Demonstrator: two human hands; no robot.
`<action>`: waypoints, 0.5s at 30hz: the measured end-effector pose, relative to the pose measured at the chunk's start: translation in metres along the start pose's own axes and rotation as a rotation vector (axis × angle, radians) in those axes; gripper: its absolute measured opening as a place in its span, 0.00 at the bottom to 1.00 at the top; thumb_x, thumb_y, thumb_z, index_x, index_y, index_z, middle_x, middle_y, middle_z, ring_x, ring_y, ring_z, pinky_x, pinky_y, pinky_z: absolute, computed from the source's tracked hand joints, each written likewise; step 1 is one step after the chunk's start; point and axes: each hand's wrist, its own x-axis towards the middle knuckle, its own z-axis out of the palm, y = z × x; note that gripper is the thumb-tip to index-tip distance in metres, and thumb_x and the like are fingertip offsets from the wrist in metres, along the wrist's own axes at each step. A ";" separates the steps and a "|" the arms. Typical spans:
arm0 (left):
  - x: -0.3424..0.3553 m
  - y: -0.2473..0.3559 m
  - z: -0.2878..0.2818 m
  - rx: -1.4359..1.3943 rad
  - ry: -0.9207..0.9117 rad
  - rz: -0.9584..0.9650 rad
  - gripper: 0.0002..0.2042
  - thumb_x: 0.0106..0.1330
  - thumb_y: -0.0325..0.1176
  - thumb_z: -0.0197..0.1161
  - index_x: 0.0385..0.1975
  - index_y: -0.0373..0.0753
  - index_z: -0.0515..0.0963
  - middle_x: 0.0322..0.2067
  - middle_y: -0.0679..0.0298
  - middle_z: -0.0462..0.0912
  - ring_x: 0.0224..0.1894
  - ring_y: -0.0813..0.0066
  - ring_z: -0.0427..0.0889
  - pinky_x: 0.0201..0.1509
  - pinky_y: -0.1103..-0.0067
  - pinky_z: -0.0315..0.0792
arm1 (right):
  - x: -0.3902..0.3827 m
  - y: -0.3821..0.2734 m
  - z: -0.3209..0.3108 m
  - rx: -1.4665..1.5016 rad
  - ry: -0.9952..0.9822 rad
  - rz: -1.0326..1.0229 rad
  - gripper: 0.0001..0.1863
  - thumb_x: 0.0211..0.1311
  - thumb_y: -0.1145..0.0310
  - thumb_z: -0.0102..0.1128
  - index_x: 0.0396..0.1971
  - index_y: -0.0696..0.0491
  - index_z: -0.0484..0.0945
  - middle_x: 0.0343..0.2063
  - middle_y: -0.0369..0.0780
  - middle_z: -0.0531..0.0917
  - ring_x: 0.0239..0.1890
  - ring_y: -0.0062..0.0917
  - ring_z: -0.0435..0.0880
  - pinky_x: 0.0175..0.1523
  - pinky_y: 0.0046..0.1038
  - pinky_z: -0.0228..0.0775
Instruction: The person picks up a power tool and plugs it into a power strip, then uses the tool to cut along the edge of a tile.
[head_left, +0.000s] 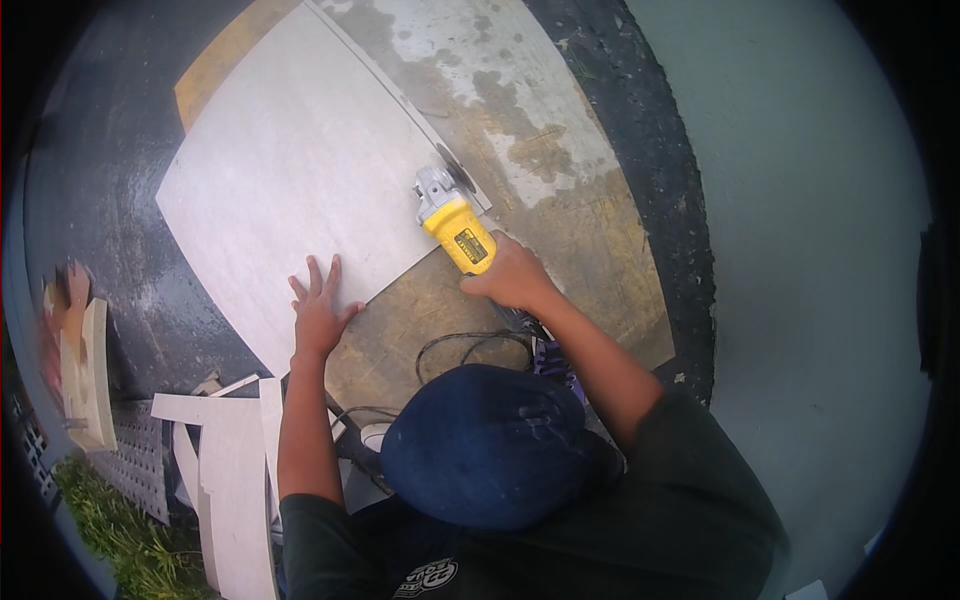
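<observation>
My right hand (515, 275) is wrapped round the rear of a yellow and grey angle grinder (465, 235). The grinder's dark disc (455, 168) meets a large pale tile (290, 170) near its right edge. A line runs along that edge from the disc to the far end, marking off a narrow strip (385, 75). My left hand (320, 318) lies flat with spread fingers on the tile's near edge, holding nothing. A dark blue cap (485, 445) covers part of the view below the hands.
Under the tile is a worn, stained board (600, 260). A black cord (470, 345) loops behind the grinder. Cut tile pieces (235, 480) lie at lower left, near a perforated grey panel (140, 450) and grass (130, 530). At far left, a blurred hand (75, 290) is beside a pale piece (97, 380).
</observation>
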 end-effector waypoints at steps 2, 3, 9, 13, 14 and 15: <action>0.000 -0.001 -0.001 0.006 -0.002 -0.003 0.49 0.61 0.53 0.75 0.81 0.64 0.53 0.83 0.54 0.41 0.78 0.19 0.42 0.71 0.33 0.60 | 0.003 -0.003 0.001 0.006 0.008 -0.009 0.44 0.38 0.47 0.78 0.55 0.56 0.76 0.47 0.54 0.87 0.51 0.49 0.87 0.56 0.43 0.79; 0.000 -0.001 -0.001 0.009 -0.005 -0.005 0.49 0.61 0.53 0.75 0.81 0.64 0.53 0.83 0.54 0.41 0.78 0.19 0.42 0.71 0.33 0.60 | 0.004 -0.005 0.001 0.018 0.012 -0.019 0.44 0.38 0.46 0.78 0.55 0.56 0.76 0.47 0.54 0.87 0.51 0.49 0.87 0.56 0.43 0.79; -0.001 -0.003 0.000 0.008 0.002 0.000 0.50 0.60 0.54 0.75 0.81 0.64 0.53 0.83 0.53 0.41 0.78 0.19 0.42 0.71 0.32 0.60 | 0.009 -0.007 0.001 0.026 0.008 -0.031 0.44 0.38 0.45 0.79 0.55 0.56 0.76 0.47 0.53 0.87 0.51 0.49 0.87 0.56 0.43 0.79; 0.000 -0.002 0.000 0.005 0.006 0.008 0.50 0.60 0.53 0.76 0.81 0.64 0.53 0.83 0.53 0.41 0.78 0.19 0.43 0.70 0.32 0.61 | 0.007 -0.002 0.003 0.045 0.009 -0.034 0.44 0.39 0.45 0.79 0.56 0.56 0.76 0.48 0.53 0.87 0.52 0.49 0.87 0.56 0.43 0.79; 0.000 -0.002 0.000 0.004 0.003 0.007 0.50 0.60 0.53 0.76 0.81 0.64 0.53 0.83 0.53 0.41 0.78 0.19 0.43 0.70 0.32 0.61 | 0.005 -0.001 0.002 0.044 0.008 -0.032 0.44 0.39 0.45 0.79 0.56 0.56 0.76 0.48 0.53 0.87 0.52 0.49 0.87 0.56 0.43 0.79; 0.000 -0.001 0.000 0.003 0.000 0.006 0.50 0.60 0.53 0.76 0.81 0.64 0.53 0.83 0.53 0.41 0.78 0.19 0.43 0.70 0.33 0.61 | 0.002 0.000 0.000 0.032 -0.004 -0.011 0.45 0.39 0.46 0.79 0.57 0.57 0.76 0.48 0.53 0.87 0.52 0.49 0.87 0.57 0.43 0.79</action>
